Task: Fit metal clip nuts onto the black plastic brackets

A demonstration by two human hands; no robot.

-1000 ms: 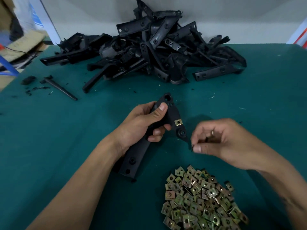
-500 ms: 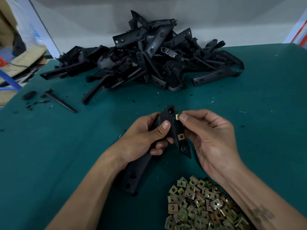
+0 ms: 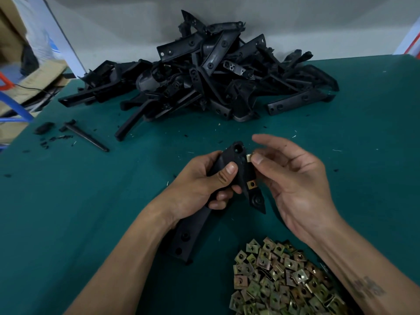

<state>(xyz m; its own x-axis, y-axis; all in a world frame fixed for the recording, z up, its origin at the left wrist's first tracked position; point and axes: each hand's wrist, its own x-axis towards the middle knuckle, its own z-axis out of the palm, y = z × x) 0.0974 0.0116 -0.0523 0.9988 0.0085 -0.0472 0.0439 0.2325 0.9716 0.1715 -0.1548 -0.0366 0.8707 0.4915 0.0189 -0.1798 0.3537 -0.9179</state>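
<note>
Second clip nut going onto the held bracket, upper edge.

Left hand (image 3: 204, 187) wrapped round the middle of the black plastic bracket (image 3: 236, 176), thumb across its face, lower end resting on the green table mat (image 3: 91, 212). Right hand (image 3: 293, 178) pinching a clip nut (image 3: 249, 157) between thumb and forefinger, other fingers loosely spread, nut touching the bracket's right edge just below the top hole. One fitted clip nut (image 3: 251, 184) already seated lower on the same edge. Next, judging by this: nut mouth squared to the edge, then a firm push until its hole lines up. Loose clip nut pile (image 3: 284, 280) near the right forearm; bracket heap (image 3: 204, 71) at the far side of the mat.
</note>
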